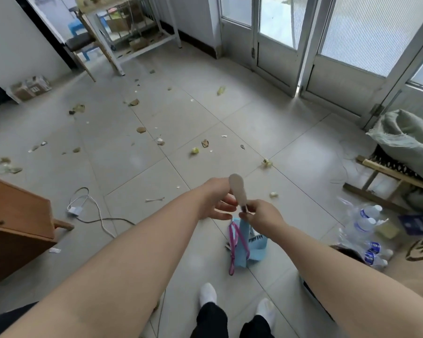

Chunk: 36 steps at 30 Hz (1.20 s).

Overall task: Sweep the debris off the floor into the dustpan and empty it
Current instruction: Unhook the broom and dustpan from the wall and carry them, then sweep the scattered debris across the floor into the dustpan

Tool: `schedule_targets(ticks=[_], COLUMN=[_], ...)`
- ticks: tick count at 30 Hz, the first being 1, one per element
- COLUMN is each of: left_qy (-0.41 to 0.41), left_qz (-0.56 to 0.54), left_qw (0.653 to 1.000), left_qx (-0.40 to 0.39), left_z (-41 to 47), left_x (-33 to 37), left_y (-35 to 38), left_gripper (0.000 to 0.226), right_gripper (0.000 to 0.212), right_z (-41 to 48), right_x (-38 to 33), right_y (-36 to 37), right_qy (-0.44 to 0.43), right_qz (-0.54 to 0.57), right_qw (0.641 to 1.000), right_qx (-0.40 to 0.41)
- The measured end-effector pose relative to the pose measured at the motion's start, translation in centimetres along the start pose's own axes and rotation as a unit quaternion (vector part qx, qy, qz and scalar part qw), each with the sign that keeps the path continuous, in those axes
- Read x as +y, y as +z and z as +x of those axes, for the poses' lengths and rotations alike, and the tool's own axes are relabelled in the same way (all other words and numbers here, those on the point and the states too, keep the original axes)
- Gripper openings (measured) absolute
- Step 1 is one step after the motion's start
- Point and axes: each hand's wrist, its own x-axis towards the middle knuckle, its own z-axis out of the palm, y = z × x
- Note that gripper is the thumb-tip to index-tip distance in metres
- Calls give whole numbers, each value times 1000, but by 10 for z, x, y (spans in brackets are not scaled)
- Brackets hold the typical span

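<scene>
Debris lies scattered over the grey tile floor (122, 167): brown leaf-like bits (141, 129), a cardboard scrap (205, 143) and yellowish crumbs (267, 162). In front of me stands a long grey handle (237, 185), seen end-on, running down to a blue and pink sweeping tool (250, 242) on the floor; whether that is the broom or the dustpan I cannot tell. My right hand (260, 217) pinches the handle low down. My left hand (217, 202) is beside the handle with its fingers fairly straight, touching it at most.
A wooden cabinet (17, 223) stands at the left, with a white cable and charger (75, 211) beside it. Plastic bottles (366, 223), a wooden frame (381, 176) and a sack (405, 140) crowd the right. Glass doors (303, 45) and a metal shelf (137, 45) are at the back.
</scene>
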Motion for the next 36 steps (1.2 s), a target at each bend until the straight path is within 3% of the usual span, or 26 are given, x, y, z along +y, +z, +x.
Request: schedule_targets(ticks=[3, 6, 8, 10, 12, 16, 19, 22, 27, 31, 36], left_qy=[-12, -28, -37, -47, -58, -75, -87, -95, -86, -94, -96], left_qz=[58, 119, 159, 198, 225, 243, 241, 205, 147, 116, 118], left_qw=[997, 988, 979, 970, 962, 952, 950, 959, 976, 981, 978], left_qx=[-47, -96, -120, -133, -142, -172, -181, -168, -135, -125, -141], left_z=[5, 9, 12, 17, 23, 34, 41, 43, 44, 40, 29], left_x=[8, 18, 25, 31, 37, 35, 25, 18, 12, 4, -19], left_y=[6, 4, 1, -1, -4, -1, 6, 15, 23, 19, 3], left_gripper=[34, 14, 8, 15, 22, 20, 22, 20, 17, 19, 22], right_gripper=[49, 69, 69, 55, 46, 68, 43, 12, 28, 30, 6], right_z=[0, 5, 8, 13, 15, 14, 13, 17, 19, 17, 0], right_x=[2, 6, 5, 3, 0, 1, 5, 21, 31, 29, 18], right_y=[10, 23, 28, 32, 33, 31, 32, 43, 54, 55, 47], right_qy=[26, 140, 183, 174, 155, 112, 84, 98, 142, 129, 66], right_qz=[-3, -13, 2, 13, -50, -157, -174, -101, -38, -48, -116], right_qw=[1000, 989, 981, 983, 985, 978, 977, 989, 988, 990, 990], right_qx=[-5, -51, -68, -57, -58, -73, -90, -36, 56, 34, -32])
